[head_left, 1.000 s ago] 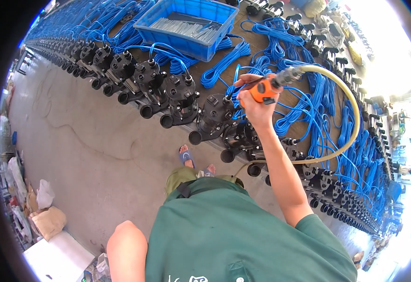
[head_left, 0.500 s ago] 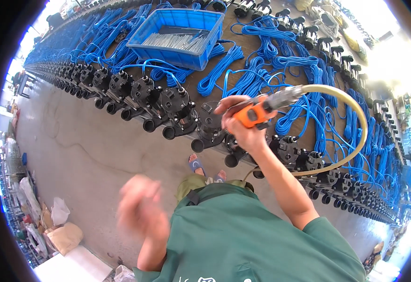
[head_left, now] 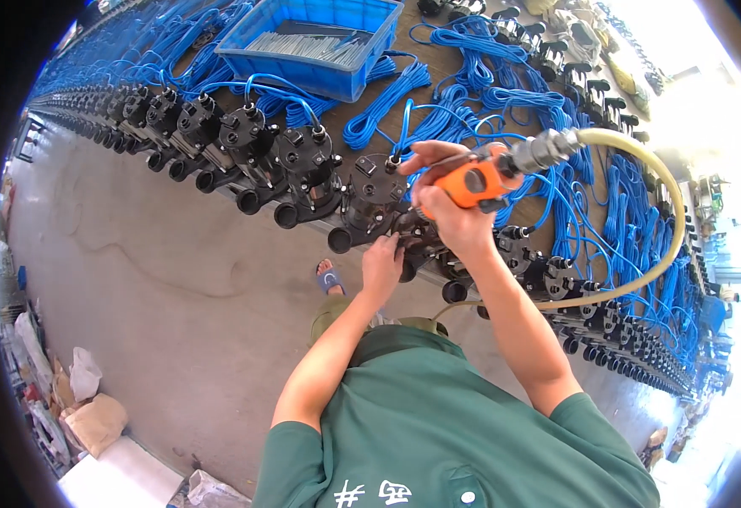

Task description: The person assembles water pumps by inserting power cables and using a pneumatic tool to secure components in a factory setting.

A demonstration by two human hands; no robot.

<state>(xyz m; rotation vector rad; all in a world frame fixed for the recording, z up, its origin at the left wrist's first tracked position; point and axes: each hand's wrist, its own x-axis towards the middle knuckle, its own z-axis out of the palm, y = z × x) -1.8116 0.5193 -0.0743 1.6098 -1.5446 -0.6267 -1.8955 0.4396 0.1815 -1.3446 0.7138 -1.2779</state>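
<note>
My right hand (head_left: 463,216) is wrapped round an orange air screwdriver (head_left: 482,179), held over the row of black pumps. A silver coupling (head_left: 546,152) joins the tool to a pale yellow air hose (head_left: 673,195) that loops round to the right and back toward my waist. The tool's tip is hidden behind the hand and the pump beneath it. My left hand (head_left: 381,269) has its fingers drawn together at the lower edge of a black pump (head_left: 376,190); whether a small part is between them cannot be seen.
More black pumps (head_left: 305,161) line the table edge on both sides. Bundles of blue cable (head_left: 387,106) cover the brown table (head_left: 349,157). A blue bin (head_left: 336,80) of thin pale rods stands beyond. Cartons and bags (head_left: 95,423) lie on the floor at lower left.
My left hand has come up from low on the left to the pump's edge. The right hand with the air screwdriver has shifted slightly right. The view has tilted a little.
</note>
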